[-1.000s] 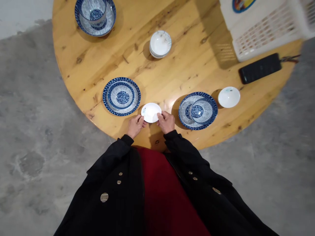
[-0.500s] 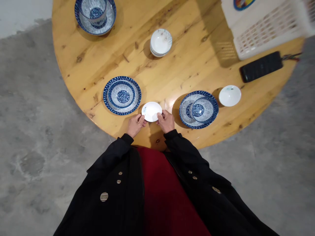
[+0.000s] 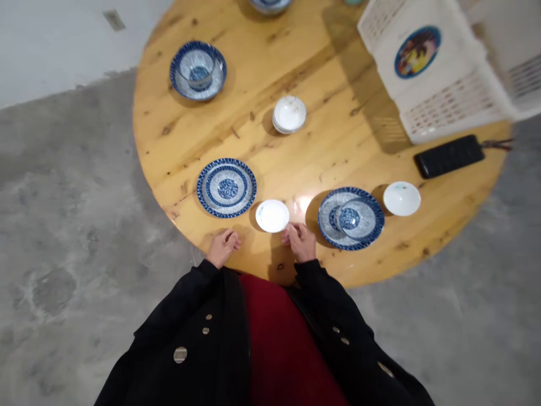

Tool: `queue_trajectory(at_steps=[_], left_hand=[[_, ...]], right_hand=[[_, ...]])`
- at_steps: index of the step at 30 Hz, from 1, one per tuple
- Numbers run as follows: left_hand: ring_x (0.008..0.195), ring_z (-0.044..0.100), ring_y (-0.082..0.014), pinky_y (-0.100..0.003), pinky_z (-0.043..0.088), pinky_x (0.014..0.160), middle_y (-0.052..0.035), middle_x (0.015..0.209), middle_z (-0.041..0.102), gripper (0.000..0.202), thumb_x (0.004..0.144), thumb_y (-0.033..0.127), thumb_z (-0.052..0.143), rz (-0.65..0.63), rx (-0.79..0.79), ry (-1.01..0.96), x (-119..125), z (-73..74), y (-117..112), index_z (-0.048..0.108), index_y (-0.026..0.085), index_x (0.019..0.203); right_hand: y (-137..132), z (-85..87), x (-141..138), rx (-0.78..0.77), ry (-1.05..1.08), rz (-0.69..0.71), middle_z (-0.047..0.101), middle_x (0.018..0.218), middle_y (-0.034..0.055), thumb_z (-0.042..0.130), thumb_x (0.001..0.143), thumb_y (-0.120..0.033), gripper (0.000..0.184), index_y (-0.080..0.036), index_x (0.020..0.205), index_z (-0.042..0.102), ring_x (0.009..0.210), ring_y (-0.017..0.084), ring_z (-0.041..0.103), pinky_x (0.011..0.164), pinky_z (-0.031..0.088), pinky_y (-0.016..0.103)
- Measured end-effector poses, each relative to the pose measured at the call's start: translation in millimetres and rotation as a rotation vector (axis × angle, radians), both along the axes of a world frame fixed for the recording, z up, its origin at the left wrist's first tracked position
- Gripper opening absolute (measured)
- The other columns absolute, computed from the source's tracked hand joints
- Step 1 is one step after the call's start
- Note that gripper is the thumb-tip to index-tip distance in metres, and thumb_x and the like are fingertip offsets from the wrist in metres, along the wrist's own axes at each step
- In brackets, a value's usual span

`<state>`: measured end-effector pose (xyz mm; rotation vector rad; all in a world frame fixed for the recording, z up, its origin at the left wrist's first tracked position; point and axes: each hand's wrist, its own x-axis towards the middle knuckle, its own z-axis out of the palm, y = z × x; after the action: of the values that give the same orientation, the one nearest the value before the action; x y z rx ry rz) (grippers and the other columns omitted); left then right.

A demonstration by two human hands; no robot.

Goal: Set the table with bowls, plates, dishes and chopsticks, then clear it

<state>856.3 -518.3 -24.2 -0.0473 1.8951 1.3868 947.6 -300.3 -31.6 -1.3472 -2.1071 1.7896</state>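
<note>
A: How are the hands set?

B: Both come in over the near side of the table (image 3: 253,255), black sleeves (image 3: 175,301) slanting inward. The left hand (image 3: 224,247) is lowest, fingers loosely curled toward the right, thumb slightly off them, holding nothing, apart from the bowl (image 3: 273,216).

A: And the right hand (image 3: 300,241)?

B: It angles up and left, fingers bent, their tips at the bowl's near right rim. The gap between thumb and forefinger looks small; I can't tell whether they touch or grip it.

A: Where's the bowl, and how does it face?

B: On the table, between the hands and slightly beyond them. Mouth up, its outline an oval with the long axis side to side.

A: Past that?

B: Right, a blue-rimmed plate (image 3: 328,221) with a glass bowl (image 3: 357,217), then a white cup (image 3: 401,198). Left, another plate (image 3: 227,211). Farther, a phone (image 3: 450,157), stacked bowls (image 3: 289,114), a blue dish (image 3: 220,72) and a basket (image 3: 448,79).
</note>
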Motion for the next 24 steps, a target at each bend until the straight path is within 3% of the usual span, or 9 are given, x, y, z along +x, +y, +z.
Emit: queue_trajectory(at_steps=[7,14,19,24], left_hand=[[0.056,0.059,-0.0107,-0.023,0.046,0.054,-0.0015,0.069,0.062,0.031,0.084,0.046,0.051,-0.113,0.066,-0.018,-18.2,-9.2,-20.8,0.056,0.017,0.075],[0.055,0.060,-0.0115,-0.024,0.047,0.055,-0.0012,0.068,0.063,0.028,0.084,0.043,0.051,-0.267,0.061,-0.060,-44.3,-16.1,-43.7,0.056,0.018,0.075],[0.055,0.059,-0.0115,-0.023,0.046,0.055,-0.0012,0.068,0.062,0.030,0.084,0.045,0.051,-0.256,0.072,-0.066,-45.5,-10.3,-54.9,0.056,0.018,0.074],[0.055,0.060,-0.0123,-0.024,0.047,0.054,-0.0015,0.067,0.063,0.034,0.082,0.051,0.053,-0.147,0.077,-0.024,-29.3,-3.0,-72.2,0.058,0.018,0.076]], right_hand=[[-28.9,1.6,24.6,-0.014,0.003,-0.180,0.066,0.063,0.0032,0.062,0.076,-0.061,0.045,-0.017,0.082,0.067,0.047,0.016,0.058,0.045,0.049,0.027],[-87.0,18.1,37.8,-0.036,0.023,-0.458,0.065,0.062,0.0010,0.067,0.074,-0.062,0.046,-0.018,0.087,0.067,0.047,0.014,0.059,0.045,0.050,0.026],[-119.8,19.6,43.5,-0.089,0.027,-0.372,0.066,0.063,0.0012,0.065,0.074,-0.066,0.049,-0.018,0.085,0.068,0.048,0.015,0.060,0.047,0.051,0.027],[-122.7,12.2,46.1,-0.090,0.076,-0.266,0.066,0.063,0.0019,0.064,0.073,-0.067,0.051,-0.018,0.085,0.069,0.049,0.015,0.059,0.047,0.051,0.027]])
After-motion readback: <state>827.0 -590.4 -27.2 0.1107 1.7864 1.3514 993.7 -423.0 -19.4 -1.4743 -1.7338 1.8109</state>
